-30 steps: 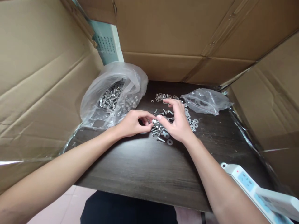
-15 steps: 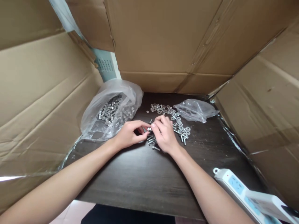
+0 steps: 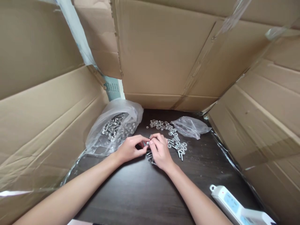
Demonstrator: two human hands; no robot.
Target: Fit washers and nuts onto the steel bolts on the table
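My left hand (image 3: pixel 129 148) and my right hand (image 3: pixel 160 151) meet fingertip to fingertip over a dark wooden table (image 3: pixel 145 193). Both pinch one small metal bolt (image 3: pixel 147 143) between them. Under and beside my right hand lies a scatter of loose bolts and washers (image 3: pixel 177 146). More small washers and nuts (image 3: pixel 158 124) lie farther back. A clear plastic bag full of bolts (image 3: pixel 113 127) sits just left of my left hand.
A smaller crumpled clear bag (image 3: pixel 190 126) lies at the back right. Cardboard walls (image 3: pixel 164 59) enclose the table at left, back and right. A white power strip (image 3: pixel 234 207) lies at the front right corner.
The view has tilted upward, so hands and parts sit lower in the picture. My right hand's fingers have curled from spread to a pinch on the bolt held with my left hand.
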